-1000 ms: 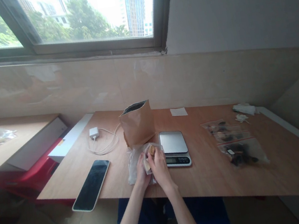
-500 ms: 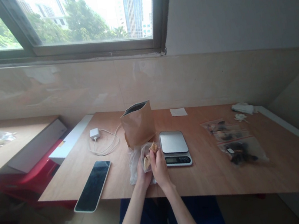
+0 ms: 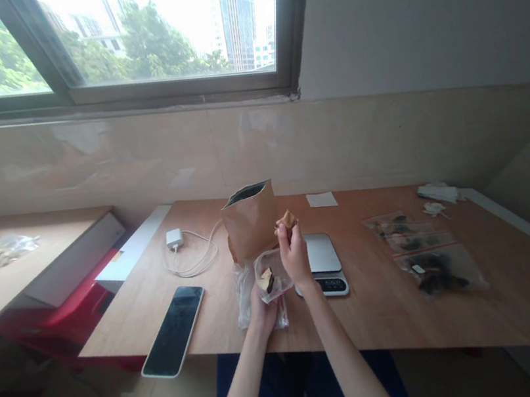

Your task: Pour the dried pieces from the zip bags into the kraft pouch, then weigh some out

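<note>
My left hand [image 3: 262, 313] is closed on a clear plastic bag [image 3: 279, 264], whose mouth gapes upward. In the bag's opening lies a pale tan, dark-edged dried piece [image 3: 266, 281]. Raised to the right of the bag, my right hand [image 3: 296, 257] grips a brown, rough dried piece [image 3: 286, 218] between thumb and fingers; whether it is one piece or more I cannot tell. Behind both hands stands an open brown paper bag [image 3: 252, 225]. A digital kitchen scale [image 3: 324, 253] sits just beyond my right hand, partly covered by it.
A phone [image 3: 173, 331] lies at the table's front left, with a white charger [image 3: 174, 239] and cable behind it. Zip bags of dark pieces [image 3: 438, 272] lie at the right. A paper slip [image 3: 322, 200] and a white cloth-like bundle [image 3: 438, 193] are near the back.
My right hand has moved up and right, away from the plastic bag, with the brown piece in it. The left hand stays at the bag, whose mouth now shows wider.
</note>
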`<state>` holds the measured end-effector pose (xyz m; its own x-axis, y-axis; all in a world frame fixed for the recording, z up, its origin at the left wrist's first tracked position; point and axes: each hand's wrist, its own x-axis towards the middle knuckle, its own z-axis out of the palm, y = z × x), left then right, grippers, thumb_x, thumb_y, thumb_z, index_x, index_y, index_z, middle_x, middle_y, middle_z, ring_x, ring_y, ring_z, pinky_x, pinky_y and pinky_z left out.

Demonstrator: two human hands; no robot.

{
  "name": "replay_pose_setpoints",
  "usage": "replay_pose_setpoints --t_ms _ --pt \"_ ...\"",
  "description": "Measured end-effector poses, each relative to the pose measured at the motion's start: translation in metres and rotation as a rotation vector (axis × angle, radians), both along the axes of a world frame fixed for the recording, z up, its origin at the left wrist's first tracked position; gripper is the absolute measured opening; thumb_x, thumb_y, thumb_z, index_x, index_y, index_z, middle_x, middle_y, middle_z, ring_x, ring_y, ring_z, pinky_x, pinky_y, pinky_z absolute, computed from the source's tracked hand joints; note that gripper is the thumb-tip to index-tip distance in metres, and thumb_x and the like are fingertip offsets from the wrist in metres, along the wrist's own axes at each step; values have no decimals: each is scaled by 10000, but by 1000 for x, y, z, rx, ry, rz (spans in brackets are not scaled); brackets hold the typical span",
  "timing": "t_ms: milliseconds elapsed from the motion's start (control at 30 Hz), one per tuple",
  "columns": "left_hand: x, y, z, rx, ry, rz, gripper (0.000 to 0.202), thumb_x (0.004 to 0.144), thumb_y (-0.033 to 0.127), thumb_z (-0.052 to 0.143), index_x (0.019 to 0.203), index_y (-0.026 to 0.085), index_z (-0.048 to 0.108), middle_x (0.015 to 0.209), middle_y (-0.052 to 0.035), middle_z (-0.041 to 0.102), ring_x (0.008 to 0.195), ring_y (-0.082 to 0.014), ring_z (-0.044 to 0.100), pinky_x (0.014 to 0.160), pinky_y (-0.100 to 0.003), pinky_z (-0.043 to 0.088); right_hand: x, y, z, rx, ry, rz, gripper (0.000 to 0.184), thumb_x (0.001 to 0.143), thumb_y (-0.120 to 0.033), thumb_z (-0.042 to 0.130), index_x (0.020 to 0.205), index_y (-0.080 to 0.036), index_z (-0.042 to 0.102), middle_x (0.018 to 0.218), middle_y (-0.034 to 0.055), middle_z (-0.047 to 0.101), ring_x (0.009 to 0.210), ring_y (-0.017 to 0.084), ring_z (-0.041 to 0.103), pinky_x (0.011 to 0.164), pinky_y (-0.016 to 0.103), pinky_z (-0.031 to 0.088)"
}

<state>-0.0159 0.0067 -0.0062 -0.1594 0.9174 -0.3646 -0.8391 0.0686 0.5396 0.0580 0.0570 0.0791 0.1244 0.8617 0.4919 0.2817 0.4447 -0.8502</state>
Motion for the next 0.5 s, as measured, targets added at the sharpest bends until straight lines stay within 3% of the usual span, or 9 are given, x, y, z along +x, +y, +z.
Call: replay_pose_setpoints --t_ms 233,333,500 --pt "-1 0 -10 0 19 17 57 740 172 580 743 198 631 676 0 657 634 -138 629 613 -235 522 -7 68 74 221 -343 93 196 940 -304 365 989 -170 499 940 95 635 871 177 616 777 282 467" --pt "-2 0 -11 11 24 11 88 756 174 560 742 216 636 690 -1 661 637 -140 632 616 -243 524 -15 87 85 226 -518 119 183 945 -267 366 985 -161 509 963 96 626 877 170 600 767 261 447" --pt "-2 -1 -10 8 23 -12 118 723 116 558 707 207 631 646 11 637 597 -125 609 601 -229 508 -22 93 84 162 -728 132 206 950 -265 368 1034 -164 528 1038 103 630 947 183 595 752 244 423"
